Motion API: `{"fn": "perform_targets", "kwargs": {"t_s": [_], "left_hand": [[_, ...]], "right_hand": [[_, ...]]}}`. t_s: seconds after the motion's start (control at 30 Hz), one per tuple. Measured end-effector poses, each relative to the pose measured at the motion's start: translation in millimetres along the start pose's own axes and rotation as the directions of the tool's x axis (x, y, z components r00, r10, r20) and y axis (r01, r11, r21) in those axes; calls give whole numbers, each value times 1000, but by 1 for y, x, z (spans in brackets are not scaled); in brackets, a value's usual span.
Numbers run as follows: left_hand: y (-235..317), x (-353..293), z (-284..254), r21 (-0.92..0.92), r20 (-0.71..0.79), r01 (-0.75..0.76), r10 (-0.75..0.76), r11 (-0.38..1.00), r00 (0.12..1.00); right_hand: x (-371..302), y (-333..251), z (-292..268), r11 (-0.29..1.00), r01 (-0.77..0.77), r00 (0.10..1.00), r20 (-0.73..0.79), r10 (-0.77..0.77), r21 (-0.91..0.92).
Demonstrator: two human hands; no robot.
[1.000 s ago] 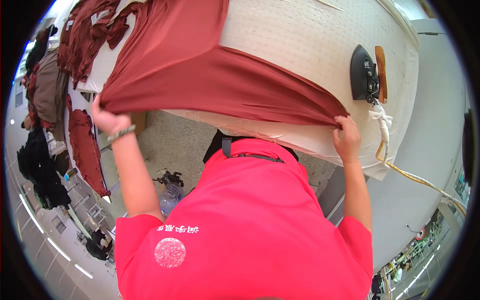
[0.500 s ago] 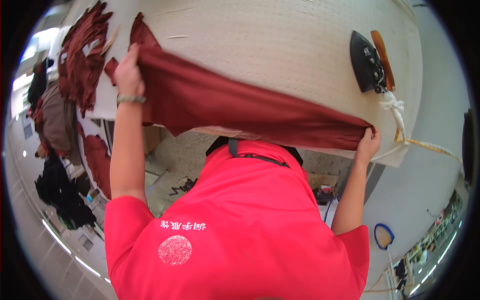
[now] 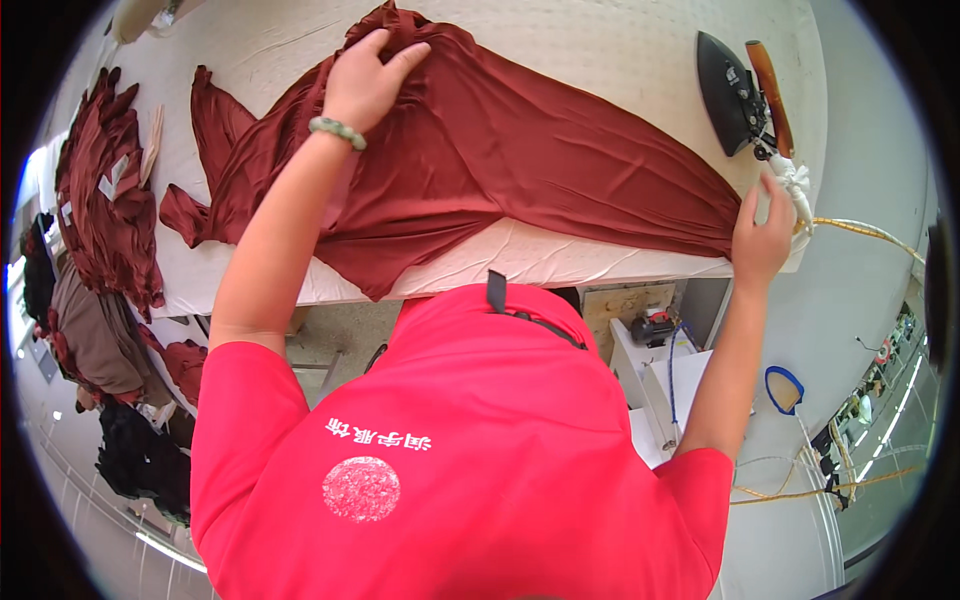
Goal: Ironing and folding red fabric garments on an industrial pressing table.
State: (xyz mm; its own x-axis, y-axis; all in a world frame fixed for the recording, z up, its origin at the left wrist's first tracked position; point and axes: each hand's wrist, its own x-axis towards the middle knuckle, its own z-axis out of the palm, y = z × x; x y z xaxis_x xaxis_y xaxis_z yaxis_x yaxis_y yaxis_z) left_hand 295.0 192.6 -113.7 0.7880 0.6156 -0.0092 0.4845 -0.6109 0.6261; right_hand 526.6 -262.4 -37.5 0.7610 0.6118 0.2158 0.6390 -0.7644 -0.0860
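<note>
A dark red, silky garment (image 3: 480,150) lies spread across the padded white table, with one long tapering part reaching right. Its far left edge looks gathered, and two narrower ends stick out at the left. My left hand (image 3: 370,80) rests on the gathered far edge, thumb and fingers apart, palm down. Just beyond the tapered right end is my right hand (image 3: 763,230), its thumb and fingers apart with nothing seen between them. Close above it are the white-wrapped hose (image 3: 795,185) and the black iron (image 3: 727,95) with a wooden handle (image 3: 768,98).
More dark red garments (image 3: 108,200) are heaped at the table's left end. Brown cloth (image 3: 100,320) and black cloth (image 3: 143,462) hang beyond it. A yellowish cord (image 3: 865,229) trails right from the iron. Below the table edge stands a white stand (image 3: 650,385).
The garment was held stretched between both hands; now it lies spread over the table. My left hand moved right and farther onto it. My right hand has let go of the tapered end.
</note>
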Motion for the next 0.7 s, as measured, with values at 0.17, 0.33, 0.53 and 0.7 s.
{"fn": "perform_targets", "kwargs": {"t_s": [0.17,0.33,0.53,0.7], "left_hand": [[-8,23,10,43,-2,-30,30,999,1000],[-19,32,6,-49,-14,-176,175,983,984],[-26,41,6,-87,56,-212,217,973,975],[-15,47,3,-72,139,-170,179,983,974]], "right_hand": [[99,-10,50,967,28,970,-226,-87,-255],[126,-26,52,907,-19,999,-50,-2,-421],[165,-54,21,924,-365,690,634,350,-112],[125,-157,14,953,30,887,432,-164,301]]}}
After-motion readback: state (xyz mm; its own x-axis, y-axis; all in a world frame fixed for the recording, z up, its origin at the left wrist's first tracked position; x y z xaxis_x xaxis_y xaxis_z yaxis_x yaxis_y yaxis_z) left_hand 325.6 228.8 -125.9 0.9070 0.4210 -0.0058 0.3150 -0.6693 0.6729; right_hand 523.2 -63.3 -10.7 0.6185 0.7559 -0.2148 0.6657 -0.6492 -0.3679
